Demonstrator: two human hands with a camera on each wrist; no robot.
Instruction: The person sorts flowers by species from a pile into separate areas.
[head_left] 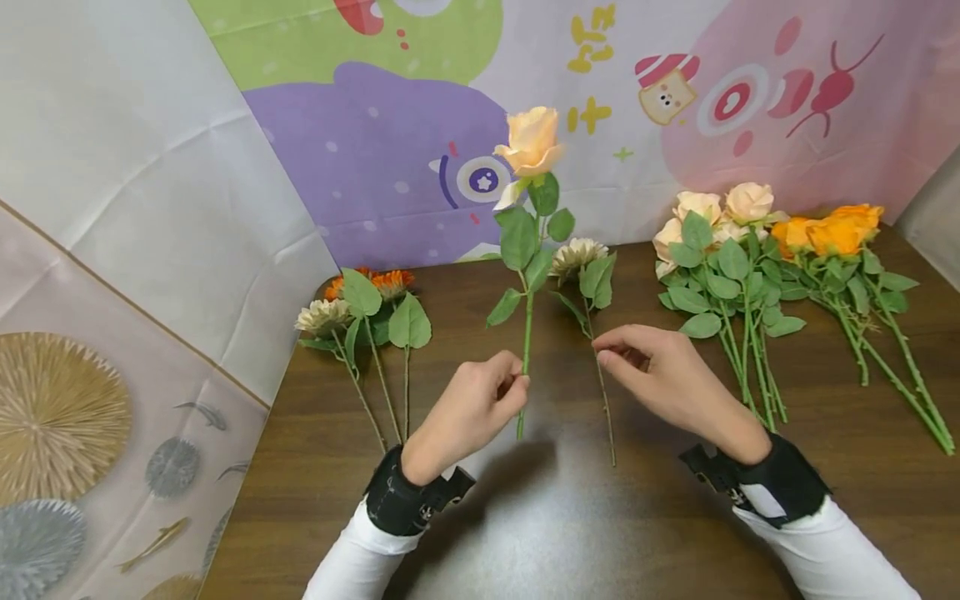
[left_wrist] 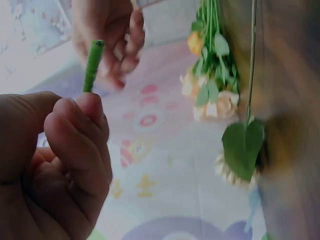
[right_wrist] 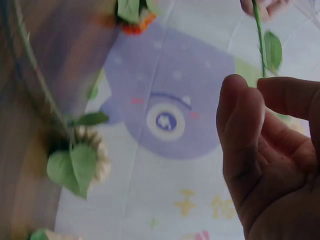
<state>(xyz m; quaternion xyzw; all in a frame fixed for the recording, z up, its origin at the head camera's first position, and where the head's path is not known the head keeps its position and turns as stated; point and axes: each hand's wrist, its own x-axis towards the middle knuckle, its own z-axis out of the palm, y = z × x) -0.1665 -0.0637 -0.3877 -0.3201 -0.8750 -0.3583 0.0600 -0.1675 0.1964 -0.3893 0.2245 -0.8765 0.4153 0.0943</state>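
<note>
My left hand (head_left: 474, 410) pinches the green stem of a peach rose (head_left: 531, 143) and holds it upright above the table. In the left wrist view, the cut stem end (left_wrist: 93, 67) pokes out past the fingers. My right hand (head_left: 671, 379) hovers right of the rose, its fingers bent and nothing seen between them. In the head view its fingertips overlap the thin stem of a cream flower (head_left: 577, 257). The right wrist view shows that cream flower (right_wrist: 102, 159) lying on the table, apart from the fingers.
Cream and orange flowers (head_left: 393, 285) lie at the table's left. Several peach roses (head_left: 748, 202) lie at the right, beside orange roses (head_left: 843, 232). A printed cloth (head_left: 397, 167) hangs behind the brown table (head_left: 555, 533), with pale cloth along the left side.
</note>
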